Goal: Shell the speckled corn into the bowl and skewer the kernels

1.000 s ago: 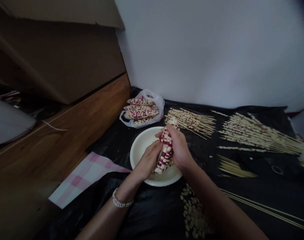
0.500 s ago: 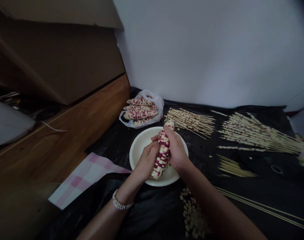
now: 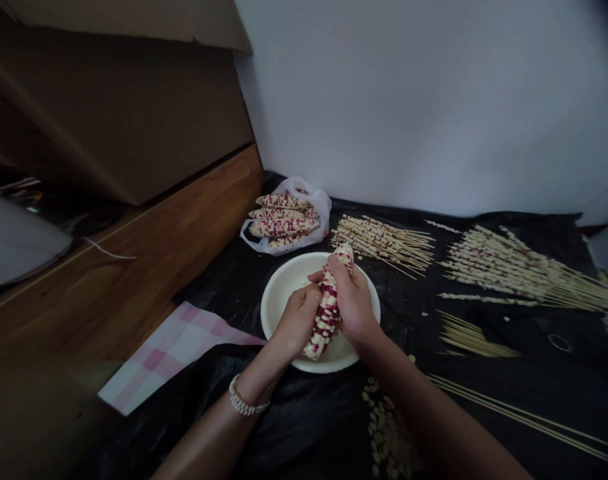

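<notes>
Between both hands, a corn cob [image 3: 326, 313] with cream and dark red kernels slants over a white bowl [image 3: 275, 293]. My left hand [image 3: 300, 319] is closed on the cob's left side, its thumb pressed to the kernels. Around the right side and upper part wraps my right hand [image 3: 354, 301], thumb lying near the tip. The bowl's inside is mostly hidden by the hands and cob. Behind the bowl, a clear plastic bag [image 3: 320, 200] holds several similar corn cobs [image 3: 284, 228].
Skewers threaded with kernels [image 3: 379, 240] lie behind the bowl, with a larger bundle [image 3: 509, 267] to the right. Bare sticks [image 3: 471, 335] lie nearer. Loose kernels [image 3: 384, 427] rest on the black sheet [image 3: 304, 427]. A pink checked cloth [image 3: 169, 353] and cardboard box [image 3: 134, 113] are at left.
The whole view has shifted slightly. Both hands keep hold of the corn cob over the bowl, with only small finger movement.
</notes>
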Demonstrator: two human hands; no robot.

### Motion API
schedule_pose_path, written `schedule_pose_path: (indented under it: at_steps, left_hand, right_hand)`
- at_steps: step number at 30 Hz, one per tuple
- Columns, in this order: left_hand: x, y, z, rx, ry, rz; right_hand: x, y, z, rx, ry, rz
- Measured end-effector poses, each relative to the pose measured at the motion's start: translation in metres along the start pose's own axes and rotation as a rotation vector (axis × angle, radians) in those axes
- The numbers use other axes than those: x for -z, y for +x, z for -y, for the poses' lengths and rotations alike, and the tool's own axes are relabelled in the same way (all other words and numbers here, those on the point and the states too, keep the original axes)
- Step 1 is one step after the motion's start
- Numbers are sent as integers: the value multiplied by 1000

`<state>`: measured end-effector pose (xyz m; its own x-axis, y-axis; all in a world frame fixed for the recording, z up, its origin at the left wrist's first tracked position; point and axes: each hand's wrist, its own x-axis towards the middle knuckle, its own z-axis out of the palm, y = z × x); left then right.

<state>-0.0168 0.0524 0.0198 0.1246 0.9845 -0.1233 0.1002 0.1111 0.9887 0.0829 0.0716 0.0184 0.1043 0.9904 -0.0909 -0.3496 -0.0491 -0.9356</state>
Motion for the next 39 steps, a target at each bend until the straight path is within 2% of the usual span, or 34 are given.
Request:
schedule_pose_path:
  at_steps: [5, 8, 12, 14, 16, 19, 21, 27, 32, 36, 39]
  left_hand:
    - [-2, 1, 1, 43, -48, 4]
    - [-1, 3, 1, 46, -107, -3]
    - [3, 1, -2, 10, -133, -1]
    - [5, -2, -4, 16, -164, 81]
    - [7, -5, -6, 28, -197, 227]
    - [7, -9, -10, 21, -180, 405]
    - [7, -11, -12, 6, -160, 411]
    - [1, -16, -14, -36, -90, 324]
    - [-7, -18, -14, -75, -45, 269]
    - [-8, -16, -11, -12, -169, 308]
    - [-6, -18, -11, -34, -165, 344]
  right_hand:
    - [-3, -5, 6, 48, -83, -80]
    - [-5, -12, 16, 141, -139, -89]
    - [-1, -9, 28, 153, 2, -113]
    - [6, 0, 32, 129, 83, -200]
    - [14, 9, 37, 107, 114, -261]
    - [22, 17, 45, 63, 165, -281]
    - [21, 18, 50, 21, 248, -252]
    - [13, 12, 48, -159, 486, -42]
    - [17, 14, 48, -126, 523, -21]
    - [22, 15, 50, -126, 485, 61]
    - [22, 13, 49, -116, 398, 91]
